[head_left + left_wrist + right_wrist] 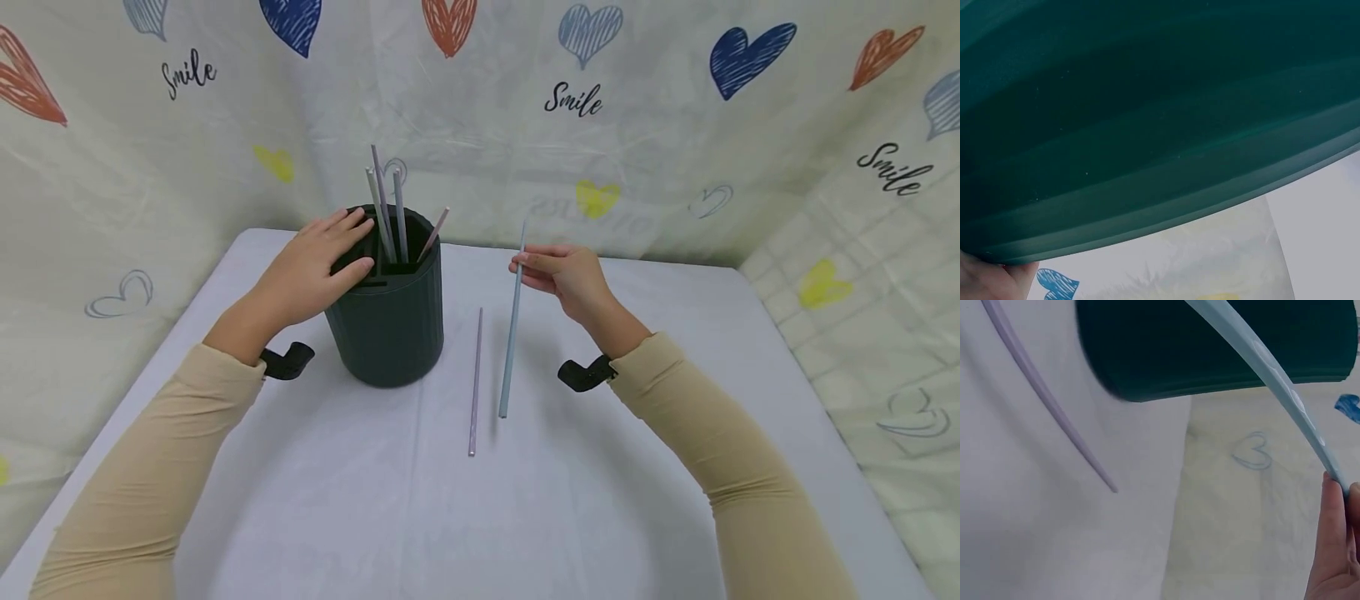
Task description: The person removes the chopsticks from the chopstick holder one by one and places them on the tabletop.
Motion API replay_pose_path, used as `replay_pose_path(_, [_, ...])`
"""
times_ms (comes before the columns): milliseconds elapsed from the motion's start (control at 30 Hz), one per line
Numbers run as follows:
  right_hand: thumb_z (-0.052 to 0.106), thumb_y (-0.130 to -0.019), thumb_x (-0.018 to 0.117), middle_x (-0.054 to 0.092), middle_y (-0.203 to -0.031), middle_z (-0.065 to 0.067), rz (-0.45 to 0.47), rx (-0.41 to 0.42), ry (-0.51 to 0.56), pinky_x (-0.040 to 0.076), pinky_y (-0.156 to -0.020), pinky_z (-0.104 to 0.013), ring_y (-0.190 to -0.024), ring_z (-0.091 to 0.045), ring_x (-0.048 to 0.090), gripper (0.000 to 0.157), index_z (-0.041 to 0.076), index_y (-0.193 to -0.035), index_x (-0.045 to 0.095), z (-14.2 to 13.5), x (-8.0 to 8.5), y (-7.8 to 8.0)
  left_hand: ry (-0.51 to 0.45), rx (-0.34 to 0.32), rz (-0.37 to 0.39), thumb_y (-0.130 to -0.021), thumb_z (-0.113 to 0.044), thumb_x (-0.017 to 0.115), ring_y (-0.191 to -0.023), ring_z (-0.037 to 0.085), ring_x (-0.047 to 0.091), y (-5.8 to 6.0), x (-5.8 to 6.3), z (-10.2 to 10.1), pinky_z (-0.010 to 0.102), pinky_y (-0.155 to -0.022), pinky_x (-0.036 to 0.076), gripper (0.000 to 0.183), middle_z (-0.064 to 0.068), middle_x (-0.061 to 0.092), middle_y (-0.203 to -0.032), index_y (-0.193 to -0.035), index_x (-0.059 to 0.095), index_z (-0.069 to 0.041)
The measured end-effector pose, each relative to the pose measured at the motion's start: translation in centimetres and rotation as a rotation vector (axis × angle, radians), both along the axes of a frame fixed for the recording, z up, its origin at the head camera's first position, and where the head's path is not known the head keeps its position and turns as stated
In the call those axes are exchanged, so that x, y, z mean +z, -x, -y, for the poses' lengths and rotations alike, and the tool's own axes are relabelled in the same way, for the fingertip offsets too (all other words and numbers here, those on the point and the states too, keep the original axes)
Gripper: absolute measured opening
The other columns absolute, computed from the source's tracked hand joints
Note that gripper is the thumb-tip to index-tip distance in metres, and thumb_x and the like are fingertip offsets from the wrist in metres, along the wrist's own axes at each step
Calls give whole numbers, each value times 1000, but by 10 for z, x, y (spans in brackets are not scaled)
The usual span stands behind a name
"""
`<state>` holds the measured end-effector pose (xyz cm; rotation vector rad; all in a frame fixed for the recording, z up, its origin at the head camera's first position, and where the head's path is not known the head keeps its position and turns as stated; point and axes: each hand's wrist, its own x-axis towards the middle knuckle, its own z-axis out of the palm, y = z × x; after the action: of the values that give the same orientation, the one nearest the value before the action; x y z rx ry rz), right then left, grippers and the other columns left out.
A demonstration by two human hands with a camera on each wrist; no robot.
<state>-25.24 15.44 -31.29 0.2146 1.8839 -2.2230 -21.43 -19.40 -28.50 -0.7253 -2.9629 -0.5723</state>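
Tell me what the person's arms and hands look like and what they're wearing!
The left sleeve and right sleeve are plain beige, long and creased. A small, bent black gadget sticks out at the left wrist and another at the right. The left hand and right hand wear no gloves.

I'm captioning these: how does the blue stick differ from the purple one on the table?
The right hand pinches the blue stick; the purple stick lies on the table. The blue stick looks thicker than the purple stick. Both are long and slender.
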Motion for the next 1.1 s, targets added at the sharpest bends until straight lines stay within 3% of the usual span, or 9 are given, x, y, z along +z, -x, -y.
replay_pose_path(333, [6, -93, 68, 77, -81, 1, 151, 32, -70, 62, -71, -21, -77, -11, 76, 45, -7, -134, 57, -2, -44, 7, -2, -2, 14, -106, -42, 40, -157, 31, 8, 0, 2, -2, 51, -128, 5, 64, 9, 16, -168, -159, 24, -11])
replay_pose_path(667, [4, -94, 65, 77, -79, -3, 252, 48, -69, 61, -68, -20, -75, -11, 75, 41, -7, -133, 58, 0, -77, 11, 2, 1, 23, -106, -41, 41, -156, 33, 9, -2, 3, -2, 52, -128, 6, 63, 11, 16, -168, -159, 24, -10])
replay_pose_path(1100, [3, -92, 68, 77, -79, -4, 320, 75, -87, 61, -69, -20, -77, -11, 76, 34, -6, -124, 63, 4, -103, 12, 6, 4, 22, -106, -40, 41, -156, 33, 9, -2, 4, -2, 51, -128, 5, 63, 11, 16, -168, -159, 24, -10])
